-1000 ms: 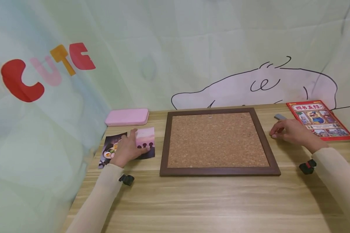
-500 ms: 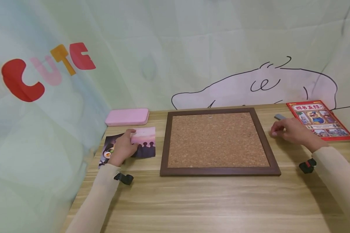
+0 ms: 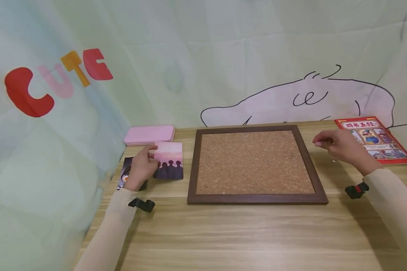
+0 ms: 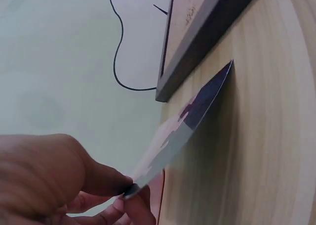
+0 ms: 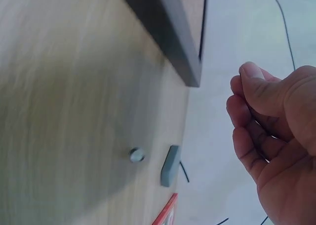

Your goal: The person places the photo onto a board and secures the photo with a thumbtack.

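In the head view my left hand (image 3: 141, 166) pinches the left edge of a photo print (image 3: 169, 162), pink sky over dark silhouettes. The left wrist view shows the print (image 4: 182, 123) tilted, with its near end raised off the table. Partly beneath that hand lies a second photo (image 3: 124, 174), which has food on it. My right hand (image 3: 342, 147) hovers right of a framed corkboard (image 3: 254, 163), thumb against curled fingers. Nothing shows between its fingertips (image 5: 251, 70), though something tiny could be hidden. Below it, a small round metallic pin-like piece (image 5: 137, 155) lies on the table.
A pink case (image 3: 149, 134) stands behind the photos. A red illustrated book (image 3: 376, 139) lies at the back right. Near it sits a small grey block (image 5: 170, 165), covered by my hand in the head view. A tiny light-coloured piece is at the corkboard's top.
My left hand has taken hold of the pink photo and lifted it off the food photo. My right hand has risen slightly, uncovering the small metallic piece.
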Action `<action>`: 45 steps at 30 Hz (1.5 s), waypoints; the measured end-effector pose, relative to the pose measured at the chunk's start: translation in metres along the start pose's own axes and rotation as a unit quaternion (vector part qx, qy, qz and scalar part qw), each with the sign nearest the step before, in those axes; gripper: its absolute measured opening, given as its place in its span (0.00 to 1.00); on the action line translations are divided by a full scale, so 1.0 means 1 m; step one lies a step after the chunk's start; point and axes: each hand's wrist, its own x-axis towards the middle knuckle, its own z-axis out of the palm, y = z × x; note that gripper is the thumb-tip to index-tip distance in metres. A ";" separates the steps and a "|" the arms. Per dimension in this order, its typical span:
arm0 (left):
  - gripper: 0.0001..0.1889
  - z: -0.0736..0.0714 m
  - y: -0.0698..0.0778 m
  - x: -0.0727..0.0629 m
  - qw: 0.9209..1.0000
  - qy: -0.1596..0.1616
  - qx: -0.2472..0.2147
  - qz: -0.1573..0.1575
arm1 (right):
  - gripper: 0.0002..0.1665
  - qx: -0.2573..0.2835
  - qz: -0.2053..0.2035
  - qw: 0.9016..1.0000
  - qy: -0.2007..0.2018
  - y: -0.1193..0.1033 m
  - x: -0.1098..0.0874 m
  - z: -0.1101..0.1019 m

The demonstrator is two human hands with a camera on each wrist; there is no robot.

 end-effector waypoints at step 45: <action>0.28 0.028 0.060 0.002 0.987 -0.052 -0.146 0.037 | 0.11 0.161 0.016 0.986 0.046 -0.098 0.026 0.033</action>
